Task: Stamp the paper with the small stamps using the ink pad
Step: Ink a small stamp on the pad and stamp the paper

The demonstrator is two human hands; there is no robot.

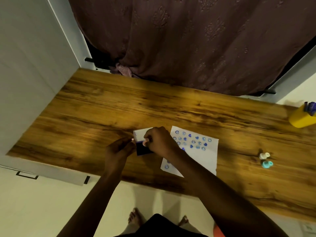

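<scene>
Curling over the ink pad (144, 148), your right hand (158, 141) is pinching something small between thumb and fingertips, but the hand is hiding it, so you cannot tell from this view whether it is a stamp. Your left hand (118, 149) is sitting just beside the pad's left edge, its fingers drawn together and pinching a tiny pale piece at the tips; what that piece is stays too small to make out. The dark pad itself is lying on the worktop (102, 106) between your two hands, with its white lid (142, 133) standing open behind it, partly covered by your right knuckles.

Just to the right, the paper (205, 154) is lying flat and is carrying a scatter of blue prints, round faces and hearts; your right forearm is crossing its lower left part and hiding some of them. Well apart on the right, two small stamps are sitting close together, a white one (264, 155) and a teal one (267, 164), both blurred. At the far right edge a yellow cup (301, 118) holding blue items is being cut off by the frame. A brown curtain (188, 40) is hanging behind the worktop.
</scene>
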